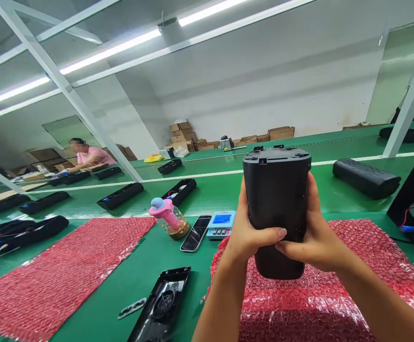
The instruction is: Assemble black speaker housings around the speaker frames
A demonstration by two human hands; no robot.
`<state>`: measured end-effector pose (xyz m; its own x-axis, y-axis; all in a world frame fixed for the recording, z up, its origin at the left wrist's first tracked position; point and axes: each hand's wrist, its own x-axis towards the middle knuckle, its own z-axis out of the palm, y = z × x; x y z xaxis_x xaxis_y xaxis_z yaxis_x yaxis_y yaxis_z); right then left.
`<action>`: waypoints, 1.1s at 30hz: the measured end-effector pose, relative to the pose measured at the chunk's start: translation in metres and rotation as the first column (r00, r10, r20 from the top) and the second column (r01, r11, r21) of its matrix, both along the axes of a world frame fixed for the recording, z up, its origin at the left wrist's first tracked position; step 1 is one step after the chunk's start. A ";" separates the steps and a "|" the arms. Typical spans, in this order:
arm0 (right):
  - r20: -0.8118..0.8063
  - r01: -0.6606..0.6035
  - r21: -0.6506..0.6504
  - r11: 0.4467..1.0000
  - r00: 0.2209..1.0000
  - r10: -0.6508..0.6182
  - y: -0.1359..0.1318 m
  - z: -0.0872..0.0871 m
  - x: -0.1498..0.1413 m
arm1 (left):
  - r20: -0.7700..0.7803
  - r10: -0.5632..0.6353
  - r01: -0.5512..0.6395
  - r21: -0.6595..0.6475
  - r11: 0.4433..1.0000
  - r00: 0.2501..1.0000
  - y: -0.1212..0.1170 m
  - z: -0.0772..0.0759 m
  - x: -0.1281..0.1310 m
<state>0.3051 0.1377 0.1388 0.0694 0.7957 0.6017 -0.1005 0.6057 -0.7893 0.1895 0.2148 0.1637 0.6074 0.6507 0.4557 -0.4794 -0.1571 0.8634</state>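
Observation:
A black speaker housing is held upright in front of me, raised over red bubble wrap. My left hand wraps its left side, the thumb lying across the near face. From the right, my right hand grips the other side, its thumb close to the left one. Most of the fingers are hidden behind the housing. Down to the left on the green table lie a glossy black panel with a round grille and a small flat strip.
A phone, a light-blue meter and a pink-lidded drink bottle stand left of my hands. More bubble wrap covers the left side. Black housings sit along the green belt. A person in pink works at far left.

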 end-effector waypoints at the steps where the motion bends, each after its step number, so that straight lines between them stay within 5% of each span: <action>1: 0.001 0.003 -0.015 1.000 1.000 -0.003 0.000 0.000 0.001 | 0.013 -0.001 0.002 -0.016 1.000 1.000 0.000 -0.001 0.002; 33: 0.071 0.097 -0.161 0.982 0.994 -0.086 -0.007 0.010 0.007 | 0.018 0.037 -0.033 -0.196 0.980 0.999 -0.004 -0.007 0.009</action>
